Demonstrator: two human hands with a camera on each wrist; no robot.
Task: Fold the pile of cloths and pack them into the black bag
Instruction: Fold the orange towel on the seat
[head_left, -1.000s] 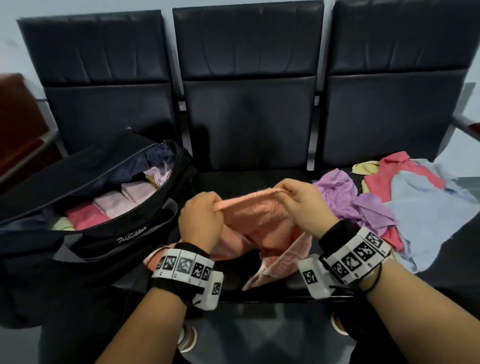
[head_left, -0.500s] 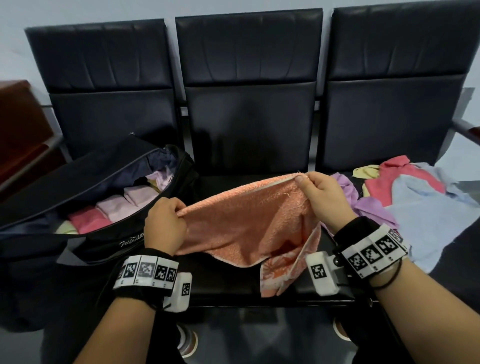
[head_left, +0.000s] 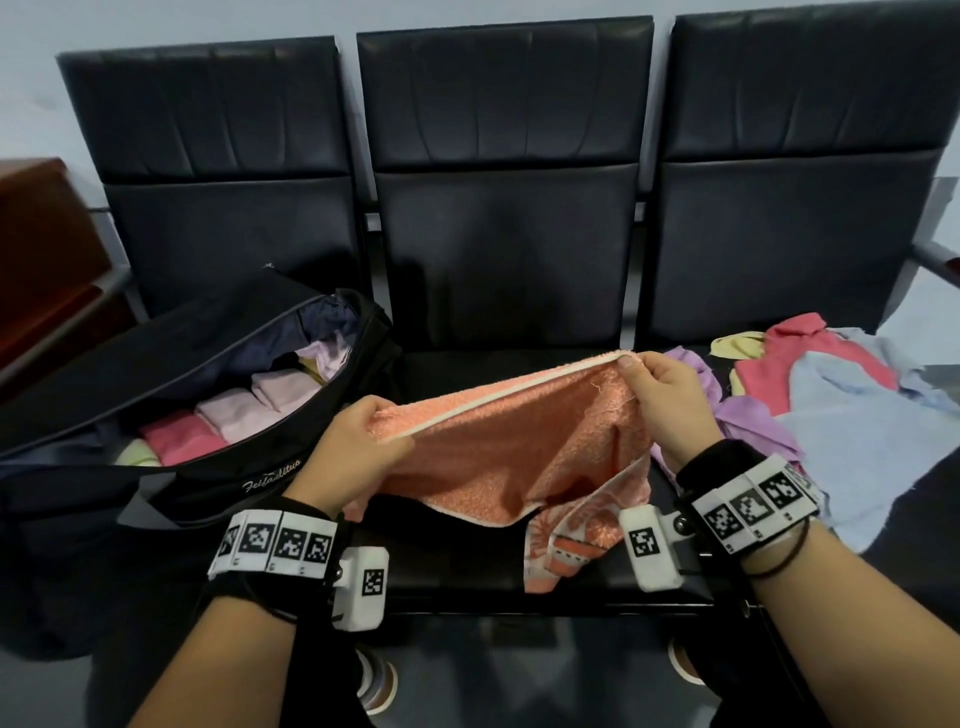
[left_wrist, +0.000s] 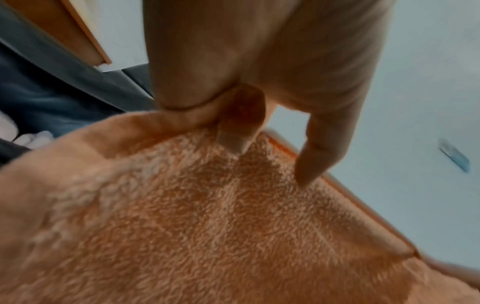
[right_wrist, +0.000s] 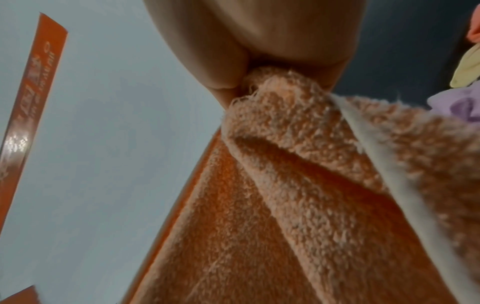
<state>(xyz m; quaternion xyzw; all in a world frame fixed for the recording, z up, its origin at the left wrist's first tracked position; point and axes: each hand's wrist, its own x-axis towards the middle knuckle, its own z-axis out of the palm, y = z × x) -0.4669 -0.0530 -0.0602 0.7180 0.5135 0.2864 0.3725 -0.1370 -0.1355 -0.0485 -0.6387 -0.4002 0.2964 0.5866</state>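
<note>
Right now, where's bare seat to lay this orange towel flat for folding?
The middle seat, between the black bag and the cloth pile, is bare behind the orange towel. The left seat is filled by the bag, the right by the pile, with the purple cloth spilling toward the right hand.

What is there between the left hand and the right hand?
In the head view, the orange towel spans between the left hand and the right hand; each pinches a top corner, above the middle black seat.
</note>
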